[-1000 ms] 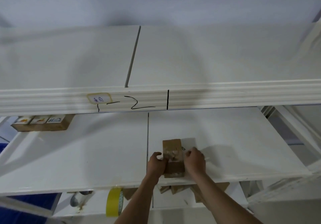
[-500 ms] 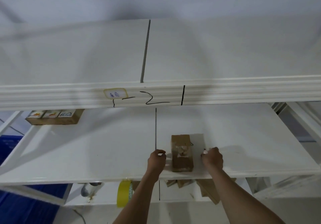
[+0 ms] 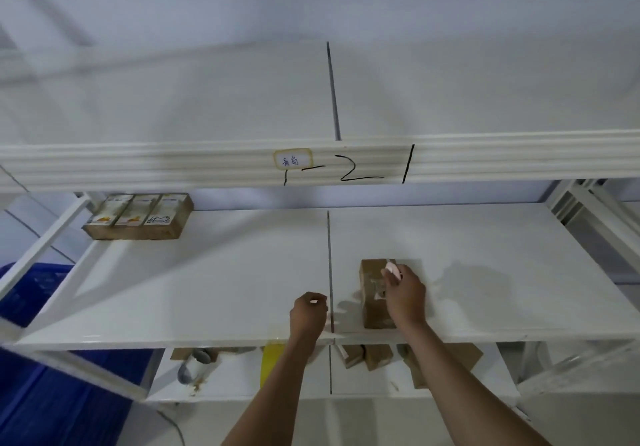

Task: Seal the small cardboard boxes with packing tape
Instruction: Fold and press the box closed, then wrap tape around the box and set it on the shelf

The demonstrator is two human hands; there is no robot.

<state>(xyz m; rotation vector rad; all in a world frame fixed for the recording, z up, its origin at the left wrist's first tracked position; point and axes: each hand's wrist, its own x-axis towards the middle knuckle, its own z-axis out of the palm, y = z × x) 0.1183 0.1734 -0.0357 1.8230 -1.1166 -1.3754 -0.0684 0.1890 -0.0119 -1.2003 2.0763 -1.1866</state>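
On the middle shelf (image 3: 207,293), near its front edge, 1 small cardboard box (image 3: 372,293) lies right of the seam. Right hand (image 3: 405,293) over it pinches a small pink tool (image 3: 393,268). Left hand (image 3: 308,310) is curled, apparently empty. Box looks light, stiff; steady it by its long sides.

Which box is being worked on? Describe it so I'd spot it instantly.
Find the white middle shelf, under the rail with handwritten marks. Just right of its centre seam stands a lone brown cardboard box, under the right hand. Unlike the labelled boxes at far left, it is plain and taped.
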